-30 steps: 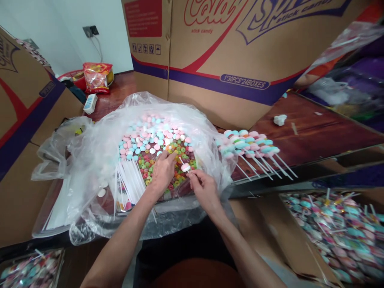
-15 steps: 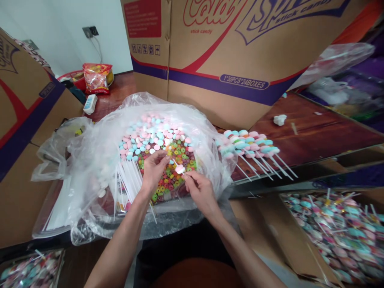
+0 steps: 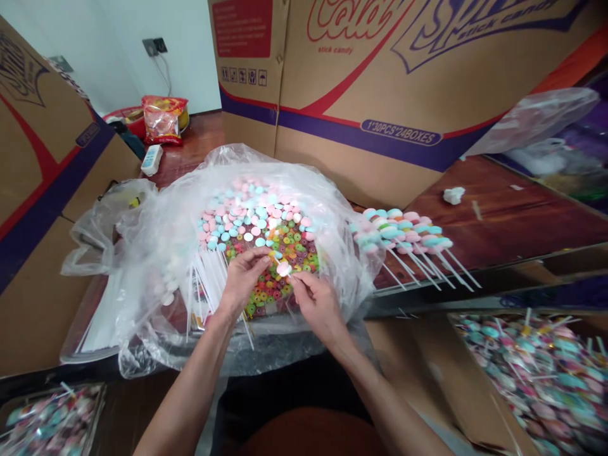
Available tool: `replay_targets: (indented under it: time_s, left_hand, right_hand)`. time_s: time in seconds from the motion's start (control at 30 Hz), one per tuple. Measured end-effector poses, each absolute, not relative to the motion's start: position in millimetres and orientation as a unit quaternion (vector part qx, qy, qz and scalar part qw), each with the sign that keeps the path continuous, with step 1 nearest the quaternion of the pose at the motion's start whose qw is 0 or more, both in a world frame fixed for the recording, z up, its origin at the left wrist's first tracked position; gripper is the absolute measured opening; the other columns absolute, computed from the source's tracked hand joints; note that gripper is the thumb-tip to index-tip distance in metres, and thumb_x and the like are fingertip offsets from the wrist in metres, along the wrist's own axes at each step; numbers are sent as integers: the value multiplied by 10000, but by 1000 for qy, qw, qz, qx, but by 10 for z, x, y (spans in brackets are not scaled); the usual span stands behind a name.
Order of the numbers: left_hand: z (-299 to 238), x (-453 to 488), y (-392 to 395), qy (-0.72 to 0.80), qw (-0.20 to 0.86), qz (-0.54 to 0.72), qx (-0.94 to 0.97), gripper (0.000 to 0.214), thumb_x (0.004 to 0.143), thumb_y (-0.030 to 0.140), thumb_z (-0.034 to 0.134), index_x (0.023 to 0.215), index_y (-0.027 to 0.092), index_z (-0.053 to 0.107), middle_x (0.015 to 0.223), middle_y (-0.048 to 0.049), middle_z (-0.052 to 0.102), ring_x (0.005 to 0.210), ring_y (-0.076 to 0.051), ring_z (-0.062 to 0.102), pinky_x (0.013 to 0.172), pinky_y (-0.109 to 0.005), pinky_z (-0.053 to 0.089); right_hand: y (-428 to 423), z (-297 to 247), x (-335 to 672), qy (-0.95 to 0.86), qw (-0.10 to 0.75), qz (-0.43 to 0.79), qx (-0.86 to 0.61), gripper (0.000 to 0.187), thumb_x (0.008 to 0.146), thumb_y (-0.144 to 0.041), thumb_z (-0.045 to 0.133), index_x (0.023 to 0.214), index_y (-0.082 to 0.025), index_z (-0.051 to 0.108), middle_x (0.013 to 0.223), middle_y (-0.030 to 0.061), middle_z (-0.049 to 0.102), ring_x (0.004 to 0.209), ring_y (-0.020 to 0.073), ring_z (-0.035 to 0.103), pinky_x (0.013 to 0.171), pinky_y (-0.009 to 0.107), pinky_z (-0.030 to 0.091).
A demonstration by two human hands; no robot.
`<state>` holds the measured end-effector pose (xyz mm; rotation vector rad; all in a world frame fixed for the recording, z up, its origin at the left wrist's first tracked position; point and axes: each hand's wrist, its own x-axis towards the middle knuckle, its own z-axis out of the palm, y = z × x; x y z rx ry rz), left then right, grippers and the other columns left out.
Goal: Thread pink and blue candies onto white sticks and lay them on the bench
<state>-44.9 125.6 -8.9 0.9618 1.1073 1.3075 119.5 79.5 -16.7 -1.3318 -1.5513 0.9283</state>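
Observation:
My right hand (image 3: 314, 303) pinches a thin white stick carrying a pink candy disc (image 3: 284, 268). My left hand (image 3: 243, 277) is closed in a pinch at the stick's tip, holding a small candy I cannot make out clearly. Both hands hover over an open clear plastic bag (image 3: 156, 253) filled with pink and blue candy discs (image 3: 242, 212), colourful ring candies (image 3: 289, 244) and loose white sticks (image 3: 209, 285). To the right a row of finished candy sticks (image 3: 403, 231) lies on the brown table (image 3: 513, 215).
Large printed cartons (image 3: 380, 82) stand behind and another carton (image 3: 42, 164) at the left. Boxes of wrapped lollipops sit at lower right (image 3: 536, 373) and lower left (image 3: 47, 421). A snack bag (image 3: 164, 119) and a white remote-like item (image 3: 151, 159) lie at the back.
My left hand lifted off the ring candies and came to the stick's tip. My right hand brought the stick slightly left and up. The view shifted a little.

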Motion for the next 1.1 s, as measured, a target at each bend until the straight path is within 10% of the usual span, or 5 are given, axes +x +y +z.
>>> replay_targets:
  time_s: [0.73, 1.1]
  left_hand:
    - [-132, -408, 1173, 548, 431, 586, 412, 235, 767, 369, 763, 928, 198, 772, 933, -32, 761, 840, -161, 675, 800, -290, 534]
    - [-13, -499, 1125, 468, 649, 542, 256, 386, 578, 251, 909, 914, 168, 739, 842, -10, 725, 775, -101, 666, 746, -208, 534]
  right_hand:
    - [741, -243, 1100, -629, 432, 378, -525, 246, 973, -325, 490, 850, -178, 644, 616, -11, 543, 548, 128, 489, 513, 222, 359]
    - [731, -211, 1037, -677, 443, 302, -504, 251, 984, -265, 462, 774, -188, 578, 586, -34, 484, 511, 112, 444, 515, 230, 322]
